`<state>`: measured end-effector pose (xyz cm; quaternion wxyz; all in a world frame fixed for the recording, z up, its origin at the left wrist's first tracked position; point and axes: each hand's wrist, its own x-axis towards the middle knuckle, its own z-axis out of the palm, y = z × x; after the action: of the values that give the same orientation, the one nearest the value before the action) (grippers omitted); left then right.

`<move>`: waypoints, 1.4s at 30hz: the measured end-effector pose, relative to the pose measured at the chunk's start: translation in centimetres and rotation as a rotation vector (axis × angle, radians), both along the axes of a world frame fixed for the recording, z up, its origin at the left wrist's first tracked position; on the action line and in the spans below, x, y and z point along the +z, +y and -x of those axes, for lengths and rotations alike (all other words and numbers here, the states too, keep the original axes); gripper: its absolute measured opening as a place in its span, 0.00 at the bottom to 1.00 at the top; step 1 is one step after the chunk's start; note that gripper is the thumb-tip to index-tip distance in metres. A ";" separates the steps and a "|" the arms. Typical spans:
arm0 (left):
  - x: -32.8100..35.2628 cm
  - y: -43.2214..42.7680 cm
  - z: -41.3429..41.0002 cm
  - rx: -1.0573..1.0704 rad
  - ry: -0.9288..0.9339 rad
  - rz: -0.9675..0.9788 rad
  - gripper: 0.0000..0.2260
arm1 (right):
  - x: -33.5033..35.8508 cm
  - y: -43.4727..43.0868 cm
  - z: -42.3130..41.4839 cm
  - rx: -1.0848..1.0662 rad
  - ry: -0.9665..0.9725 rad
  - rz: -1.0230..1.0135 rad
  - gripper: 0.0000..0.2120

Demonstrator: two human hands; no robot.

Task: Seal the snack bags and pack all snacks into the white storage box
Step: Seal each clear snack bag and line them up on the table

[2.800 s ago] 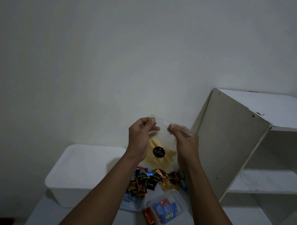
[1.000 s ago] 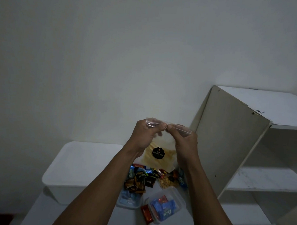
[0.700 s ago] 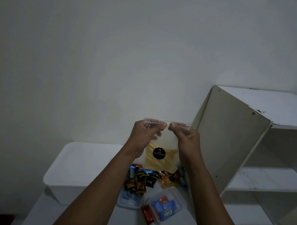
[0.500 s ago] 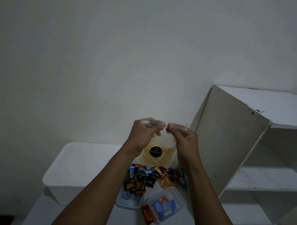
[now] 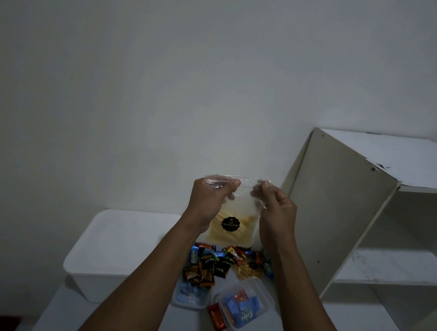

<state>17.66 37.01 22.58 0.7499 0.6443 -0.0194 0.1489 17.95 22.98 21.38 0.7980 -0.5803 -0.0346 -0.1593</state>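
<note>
I hold a clear zip bag [image 5: 231, 226] of yellow snack sticks with a round black label upright in front of me. My left hand [image 5: 209, 202] pinches the left part of the bag's top strip. My right hand [image 5: 275, 213] pinches the right part of the strip, fingertips close to the left hand's. The white storage box [image 5: 123, 246], its lid on, stands on the table at the lower left. A pile of small wrapped snacks [image 5: 215, 262] and a small bag of yellow nuts [image 5: 246, 270] lie on the table below the bag.
Two clear plastic tubs [image 5: 244, 304] with blue and red snack packs sit near the table's front, a red pack [image 5: 215, 320] beside them. A white shelf unit [image 5: 360, 221] stands at the right, close to my right arm. A plain wall is behind.
The bag's top strip has been pressed flatter and now runs level between my hands. My hands sank slightly, then spread a little apart along the strip; the bag stays upright.
</note>
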 end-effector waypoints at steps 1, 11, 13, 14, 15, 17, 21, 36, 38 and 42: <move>0.0 0.0 0.0 -0.003 0.002 0.005 0.03 | 0.1 0.0 0.0 0.003 0.007 -0.036 0.08; 0.2 0.0 -0.2 -0.058 0.012 0.003 0.04 | 0.5 -0.3 -0.1 -0.034 0.013 -0.062 0.08; 0.1 0.3 -0.2 -0.058 0.020 0.016 0.06 | 0.7 -0.6 -0.4 -0.039 0.016 -0.079 0.08; 0.1 0.3 -0.2 -0.059 0.022 0.022 0.07 | 0.8 -0.7 -0.5 -0.047 0.012 -0.066 0.08; 0.0 0.3 -0.2 -0.062 0.024 0.022 0.07 | 0.8 -0.7 -0.6 -0.059 0.002 -0.042 0.08; 0.0 0.1 -0.1 -0.068 0.023 0.021 0.06 | 0.7 -0.6 -0.7 -0.104 -0.028 0.001 0.08; 0.0 0.0 -0.1 -0.068 0.009 0.030 0.05 | 0.7 -0.3 -0.6 -0.123 -0.015 0.010 0.09; -0.8 -0.3 -0.5 -0.112 0.011 0.146 0.01 | 0.3 -0.4 -0.7 -0.085 -0.004 0.100 0.11; -0.8 -0.1 -0.6 -0.114 0.002 0.127 0.01 | 0.4 -0.8 -0.6 -0.024 -0.014 0.132 0.11; -0.9 -0.2 -0.7 -0.113 -0.032 0.014 0.01 | 0.6 -0.9 -0.4 0.057 -0.041 0.192 0.10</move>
<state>18.37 36.79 21.71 0.7613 0.6344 -0.0667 0.1168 18.31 22.12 22.03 0.7421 -0.6494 -0.0824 -0.1442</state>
